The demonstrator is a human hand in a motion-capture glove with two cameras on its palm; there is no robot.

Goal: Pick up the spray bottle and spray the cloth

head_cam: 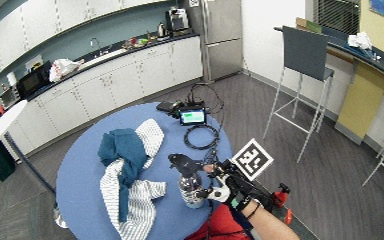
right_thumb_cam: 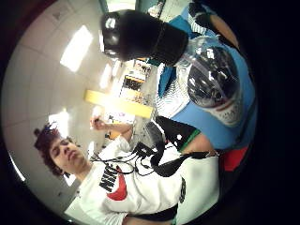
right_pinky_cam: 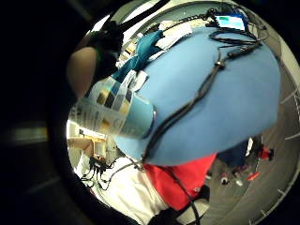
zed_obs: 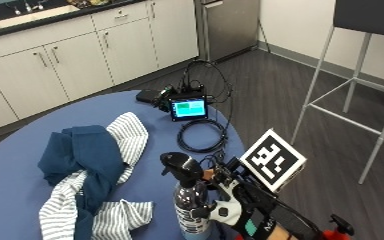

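One big round blue worktop [zed_obs: 19,150] takes up most of the outside view, and pretty much everything sits on it. Next biggest is the cloth pile: a striped white-and-grey cloth [zed_obs: 131,131] spread out toward the middle-left of the worktop, with a dark teal cloth [zed_obs: 79,155] bunched on top of it and running down its length. They're touching and overlapping, kind of tangled together.

Then the spray bottle [zed_obs: 191,205], standing upright near the edge of the worktop closest to the person, just beside the lower end of the striped cloth but not touching it as far as I can see. It's a clear bottle with a black trigger head [zed_obs: 179,165] that points toward the cloths, plus a label round the lower body. In the thumb side palm view the black head and clear shoulder fill a lot of the frame, so it's right up against the palm.

The gloved right hand [zed_obs: 235,205] comes in from the near edge and is wrapped around the bottle's body from the side, fingers curled on it. Whether the bottle's base is off the worktop, I can't tell.

Smaller stuff: at the far edge there's a little monitor [zed_obs: 188,108] with a lit greenish screen, and a coil of black cable [zed_obs: 200,136] lying between it and the bottle.
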